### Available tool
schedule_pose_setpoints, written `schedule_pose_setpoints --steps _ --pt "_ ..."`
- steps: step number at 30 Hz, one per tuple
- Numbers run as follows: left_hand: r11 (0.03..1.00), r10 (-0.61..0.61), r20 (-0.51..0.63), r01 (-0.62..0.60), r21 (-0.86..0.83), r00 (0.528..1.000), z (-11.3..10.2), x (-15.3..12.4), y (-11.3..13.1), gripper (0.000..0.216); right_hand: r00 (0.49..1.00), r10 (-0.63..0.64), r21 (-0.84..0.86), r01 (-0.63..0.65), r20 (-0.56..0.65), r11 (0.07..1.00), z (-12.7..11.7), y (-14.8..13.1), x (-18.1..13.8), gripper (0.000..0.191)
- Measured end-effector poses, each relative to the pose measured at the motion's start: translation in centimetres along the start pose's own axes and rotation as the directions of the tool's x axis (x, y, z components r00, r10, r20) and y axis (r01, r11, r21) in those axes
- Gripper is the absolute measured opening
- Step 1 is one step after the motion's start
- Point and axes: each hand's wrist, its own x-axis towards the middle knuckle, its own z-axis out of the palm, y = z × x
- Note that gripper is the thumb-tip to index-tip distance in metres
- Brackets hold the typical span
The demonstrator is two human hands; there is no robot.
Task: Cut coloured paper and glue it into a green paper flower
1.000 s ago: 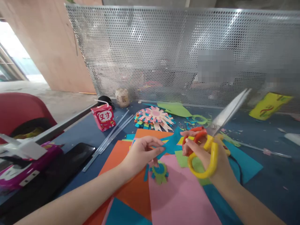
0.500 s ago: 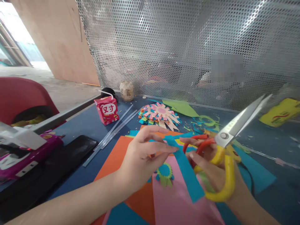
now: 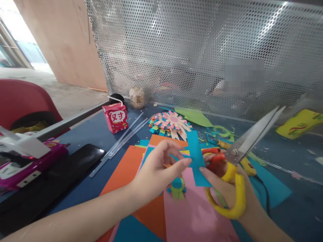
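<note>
Right hand (image 3: pixel 224 189) holds scissors (image 3: pixel 235 153), pinching unfringed blue strip (image 3: pixel 197 158); left hand (image 3: pixel 155 169): grip unclear. Rosettes (image 3: pixel 174 118) near counter's (image 3: pixel 85 130) back edge look finished.

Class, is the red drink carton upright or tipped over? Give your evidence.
Upright: the red drink carton stands on the blue table, with the bent white straw rising from its top.
</note>
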Motion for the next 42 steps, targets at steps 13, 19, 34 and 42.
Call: schedule_pose_setpoints --steps 13,19,34,42 --pt "0.976 -0.088 -0.100 0.066 -0.207 0.991 -0.3 0.2 0.7 0.023 0.986 -0.108 0.043 0.104 0.124 0.994 -0.8 -0.2 -0.8 0.017" --pt "0.899 0.119 -0.328 -0.242 -0.366 0.937 -1.0 0.3 2.1 0.021 0.966 -0.125 -0.205 0.173 0.228 0.963 -2.2 1.2 -1.1 0.022" --pt "0.891 0.199 -0.255 -0.283 -0.356 0.946 -0.6 0.1 1.8 0.019 0.930 0.068 -0.286 0.041 0.361 0.957 -1.7 -0.3 -1.2 0.020" --pt "0.927 0.280 -0.133 -0.304 -0.218 0.951 -0.4 -0.5 0.9 0.018 0.916 0.172 -0.216 -0.097 0.362 0.972 -1.1 -0.7 -1.5 0.020"
